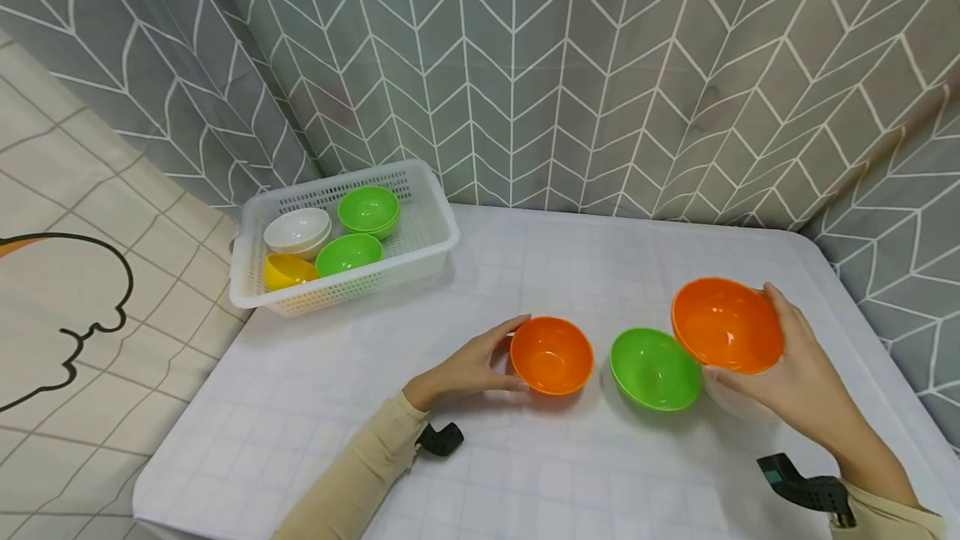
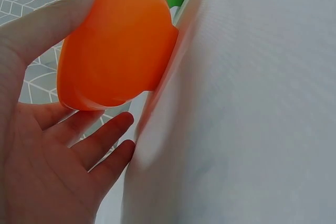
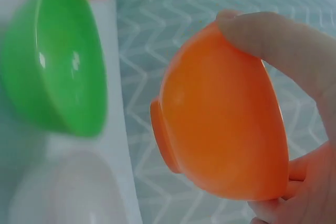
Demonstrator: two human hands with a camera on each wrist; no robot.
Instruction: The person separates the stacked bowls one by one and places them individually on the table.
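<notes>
An orange bowl [image 1: 552, 356] stands upright on the table, its left side between the thumb and fingers of my left hand [image 1: 468, 369]. In the left wrist view the thumb lies on the wall of this orange bowl [image 2: 118, 45], while other fingers reach behind its rim. My right hand [image 1: 806, 382] grips a second orange bowl [image 1: 727, 325] by its right side, raised off the table and tilted. The right wrist view shows the foot and outer wall of that raised orange bowl [image 3: 220, 124]. Below it is a white bowl [image 1: 738, 401], mostly hidden in the head view.
A green bowl [image 1: 656, 369] stands between the two orange ones. At the back left, a white perforated basket [image 1: 420, 252] holds white bowls [image 1: 297, 230], green bowls [image 1: 369, 211] and a yellow bowl [image 1: 288, 272]. Patterned curtains [image 1: 540, 82] hang behind the white-covered table [image 1: 315, 407].
</notes>
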